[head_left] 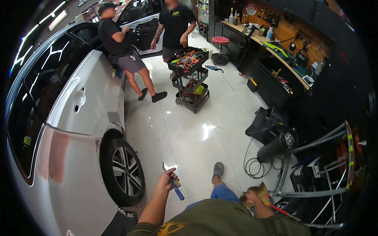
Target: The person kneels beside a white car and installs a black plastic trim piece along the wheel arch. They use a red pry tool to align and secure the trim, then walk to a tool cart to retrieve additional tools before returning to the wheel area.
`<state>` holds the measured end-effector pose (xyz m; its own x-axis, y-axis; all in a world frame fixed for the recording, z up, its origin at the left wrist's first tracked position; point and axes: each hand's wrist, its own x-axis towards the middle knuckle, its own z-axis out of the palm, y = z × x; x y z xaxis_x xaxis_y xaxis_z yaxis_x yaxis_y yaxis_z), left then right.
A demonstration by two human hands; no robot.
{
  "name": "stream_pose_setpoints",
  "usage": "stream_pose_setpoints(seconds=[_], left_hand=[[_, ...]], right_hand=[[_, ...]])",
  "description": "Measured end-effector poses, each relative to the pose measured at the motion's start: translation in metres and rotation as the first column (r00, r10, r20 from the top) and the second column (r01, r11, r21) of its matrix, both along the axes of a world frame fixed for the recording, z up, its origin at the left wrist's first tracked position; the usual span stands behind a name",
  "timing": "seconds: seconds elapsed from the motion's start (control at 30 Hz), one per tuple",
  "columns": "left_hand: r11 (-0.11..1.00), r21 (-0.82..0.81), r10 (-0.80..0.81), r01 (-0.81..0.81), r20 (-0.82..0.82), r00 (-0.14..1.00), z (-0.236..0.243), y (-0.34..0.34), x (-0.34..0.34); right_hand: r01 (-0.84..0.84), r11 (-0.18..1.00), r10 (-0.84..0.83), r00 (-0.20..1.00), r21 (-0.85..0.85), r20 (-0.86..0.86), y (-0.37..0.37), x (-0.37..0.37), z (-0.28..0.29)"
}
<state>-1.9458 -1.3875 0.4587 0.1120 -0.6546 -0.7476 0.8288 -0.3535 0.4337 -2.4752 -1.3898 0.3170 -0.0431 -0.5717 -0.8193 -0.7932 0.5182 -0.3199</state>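
Note:
My left hand [169,179] grips tools beside the rear wheel [123,171] of a white car [76,147]: a blue handle [178,192] points down, with thin metal and a yellow part above. The car's rear panel has a pinkish patch [59,155]. At the lower right my right hand [250,196] has curled fingers, beside or in front of a brown bristled brush head [259,189] near a long red handle [281,212]; I cannot make out what it holds.
Two people [118,51] [173,31] stand by the open car door [139,41] and a tiered tool cart [185,72]. At right are a workbench [283,65], red stool [220,41], black equipment [271,141], coiled cable [256,165] and metal frames [323,141].

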Motion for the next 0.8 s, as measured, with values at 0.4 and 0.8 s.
stream_pose_setpoints(seconds=[0.4, 0.8], left_hand=[[0.997, 0.002, 0.075, -0.078, 0.242, 0.967, 0.050, -0.238, 0.043], [0.914, 0.169, 0.350, -0.368, 0.127, 0.928, -0.039, -0.430, 0.133]], right_hand=[[-0.969, 0.244, 0.913, 0.214, 0.043, -0.348, -0.418, 0.041, 0.014], [-0.242, 0.916, 0.307, 0.936, -0.321, 0.171, -0.730, 0.295, 0.152]])
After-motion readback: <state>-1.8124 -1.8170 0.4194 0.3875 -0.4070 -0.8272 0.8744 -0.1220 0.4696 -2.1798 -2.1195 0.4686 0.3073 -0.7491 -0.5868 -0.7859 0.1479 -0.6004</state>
